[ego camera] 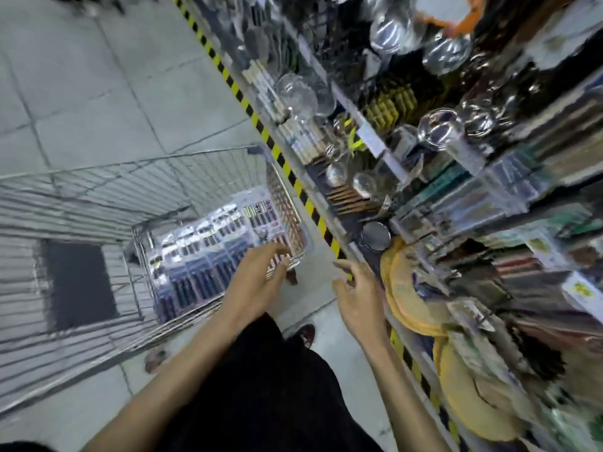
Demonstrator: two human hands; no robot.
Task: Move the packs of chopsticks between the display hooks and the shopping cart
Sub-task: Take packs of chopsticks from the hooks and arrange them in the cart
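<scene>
Inside the shopping cart (98, 190) lie the chopstick packs (202, 256), probably light, stiff and slippery, best pinched by one end. Left hand (257, 282) over its rim, right hand (359, 301) beside it: both grips apart, empty.

A shop aisle is shown: a wire shopping cart (98, 197) is seen on the left on a tiled floor (114, 93), and packaged kitchenware is displayed on crowded shelves (456, 177) at right.
</scene>
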